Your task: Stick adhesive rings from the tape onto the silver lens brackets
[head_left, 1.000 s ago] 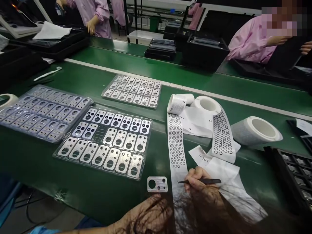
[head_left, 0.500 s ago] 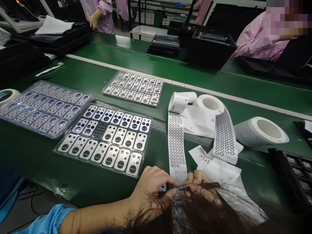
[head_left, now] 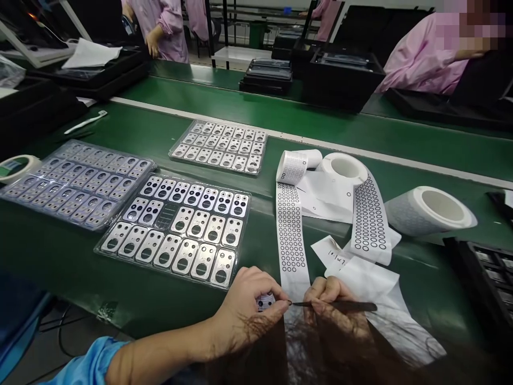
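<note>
Bare green belt (head_left: pixel 248 115) behind the nearest tray (head_left: pixel 176 230) looks passable to me; paper strip (head_left: pixel 290 235) crowds its right.

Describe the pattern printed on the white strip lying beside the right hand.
Rows of small black rings on the white strip; the head view shows it clearly.

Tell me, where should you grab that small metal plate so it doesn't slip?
Probably by its thin edges, from above and the left, as the left hand pinches the small metal plate now. It's flat and tiny, and edge-holding keeps its face open to the tweezers in the right hand.
</note>
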Demonstrator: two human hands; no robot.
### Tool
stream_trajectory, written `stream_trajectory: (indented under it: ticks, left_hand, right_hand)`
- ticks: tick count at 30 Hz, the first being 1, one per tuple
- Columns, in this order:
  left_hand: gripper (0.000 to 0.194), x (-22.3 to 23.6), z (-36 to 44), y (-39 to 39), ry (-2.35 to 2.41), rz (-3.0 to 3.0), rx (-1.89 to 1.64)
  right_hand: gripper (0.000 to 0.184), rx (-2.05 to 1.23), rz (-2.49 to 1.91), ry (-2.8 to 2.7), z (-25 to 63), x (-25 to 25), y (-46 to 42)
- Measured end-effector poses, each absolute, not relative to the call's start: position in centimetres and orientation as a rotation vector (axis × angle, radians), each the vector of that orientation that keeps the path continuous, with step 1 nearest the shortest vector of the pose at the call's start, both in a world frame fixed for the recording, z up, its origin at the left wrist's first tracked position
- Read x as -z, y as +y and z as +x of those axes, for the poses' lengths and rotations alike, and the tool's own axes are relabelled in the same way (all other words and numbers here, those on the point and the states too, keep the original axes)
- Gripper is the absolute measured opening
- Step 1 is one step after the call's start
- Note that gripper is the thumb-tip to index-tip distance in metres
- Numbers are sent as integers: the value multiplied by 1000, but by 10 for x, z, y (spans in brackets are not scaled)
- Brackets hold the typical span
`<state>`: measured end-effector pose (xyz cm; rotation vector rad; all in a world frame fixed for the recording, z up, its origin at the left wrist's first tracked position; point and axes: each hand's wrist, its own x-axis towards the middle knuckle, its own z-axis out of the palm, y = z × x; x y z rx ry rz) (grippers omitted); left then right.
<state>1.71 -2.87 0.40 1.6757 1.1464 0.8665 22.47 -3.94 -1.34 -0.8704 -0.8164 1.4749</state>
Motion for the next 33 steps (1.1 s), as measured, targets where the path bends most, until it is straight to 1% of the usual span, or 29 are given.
stream_trajectory:
  ticks: [6,11,20,23,27,33]
  left_hand:
    - [21,0,16,-28,1122,1693,-893]
    - [16,0,17,-30,1137,1694,-891]
    - [10,-21,14,-26,1124,1693,-839]
    - [7,-20,15,-27,1125,1693,-835]
    - [5,-13,16,-28,1106,1719,-942]
    - [10,-17,16,-25,1160,1753,-843]
  right_hand:
    - [23,-1322,-909,-1022,231,11,-39]
    - [19,-1216,-901,-1139,234,9,-43]
    - [18,-1165,-912,-1196,235,6,-44]
    - [18,-1145,-918,-1222,235,5,-47]
    - [16,-1124,-914,-1245,233,4,-48]
    - [18,-1112,-886,-1218,230,4,-50]
